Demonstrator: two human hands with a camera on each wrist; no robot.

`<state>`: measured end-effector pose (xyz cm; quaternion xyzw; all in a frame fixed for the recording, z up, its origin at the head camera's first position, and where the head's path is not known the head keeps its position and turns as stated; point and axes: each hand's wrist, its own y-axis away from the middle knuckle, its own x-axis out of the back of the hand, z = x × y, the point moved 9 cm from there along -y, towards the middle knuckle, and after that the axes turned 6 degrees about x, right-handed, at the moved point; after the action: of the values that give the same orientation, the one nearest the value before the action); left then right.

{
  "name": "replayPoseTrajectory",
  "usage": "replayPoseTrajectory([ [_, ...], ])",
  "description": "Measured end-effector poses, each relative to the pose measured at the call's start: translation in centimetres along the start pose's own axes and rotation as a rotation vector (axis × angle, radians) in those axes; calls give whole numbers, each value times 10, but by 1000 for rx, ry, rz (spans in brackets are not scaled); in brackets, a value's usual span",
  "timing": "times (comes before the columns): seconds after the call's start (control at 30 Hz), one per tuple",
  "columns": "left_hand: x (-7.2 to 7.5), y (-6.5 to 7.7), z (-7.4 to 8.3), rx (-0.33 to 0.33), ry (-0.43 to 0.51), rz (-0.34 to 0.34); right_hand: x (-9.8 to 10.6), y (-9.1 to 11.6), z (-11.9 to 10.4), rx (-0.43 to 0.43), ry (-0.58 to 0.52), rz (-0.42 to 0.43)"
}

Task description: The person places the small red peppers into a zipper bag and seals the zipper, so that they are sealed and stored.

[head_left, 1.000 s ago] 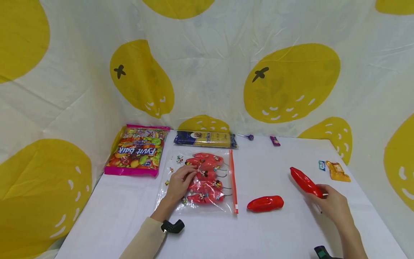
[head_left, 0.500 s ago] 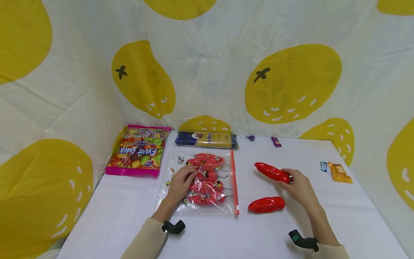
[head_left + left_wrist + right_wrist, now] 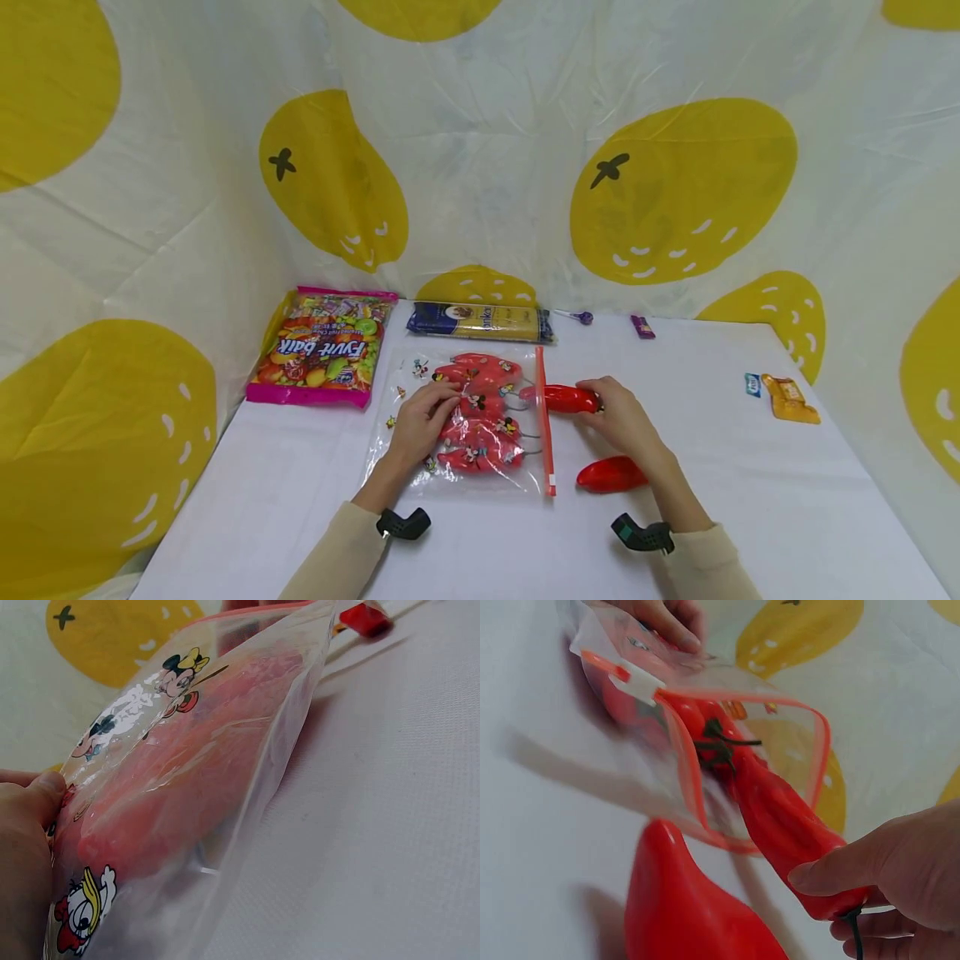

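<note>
My right hand [image 3: 622, 418] grips a red chili pepper [image 3: 573, 399] near its green stem, thumb on top. In the right wrist view, the tip of this pepper [image 3: 787, 825] reaches through the gaping orange-edged mouth of a clear zip bag [image 3: 754, 695]. Several red peppers with dark stems lie inside the bag [image 3: 408, 417], which has cartoon figures printed on it. My left hand [image 3: 418, 423] rests on the bag's upper face, away from the mouth; the left wrist view shows its thumb [image 3: 49, 784] touching the film. Another red pepper [image 3: 609, 475] lies below my right hand, partly covered by it.
A pink-edged candy bag [image 3: 318, 350] lies at the back left, with a pasta packet [image 3: 480, 322] beside it. Along the back are a purple lollipop [image 3: 585, 317] and a small purple candy [image 3: 642, 327]. A blue candy [image 3: 753, 384] and a gold wrapper [image 3: 789, 400] sit right.
My right hand has carried the pepper leftward from the right side of the table, and its tip has passed into the bag's mouth. The left hand has stayed in place.
</note>
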<state>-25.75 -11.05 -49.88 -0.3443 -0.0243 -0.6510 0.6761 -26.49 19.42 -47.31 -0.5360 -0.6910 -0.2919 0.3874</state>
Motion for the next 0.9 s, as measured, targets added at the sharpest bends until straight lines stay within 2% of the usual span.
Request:
replayPoseTrajectory([
  [0.33,1,0,3,0,8,-8,-17,-10,-30,70,-74,-37],
  [0.57,2,0,5,-17,-5,5,-18,-17,-35,97,-145,9],
  [0.77,4,0,6,-58,19,39,-21,-21,-38,113,-292,39],
  [0.9,7,1,8,-86,33,67,-28,-25,-37,78,-441,32],
])
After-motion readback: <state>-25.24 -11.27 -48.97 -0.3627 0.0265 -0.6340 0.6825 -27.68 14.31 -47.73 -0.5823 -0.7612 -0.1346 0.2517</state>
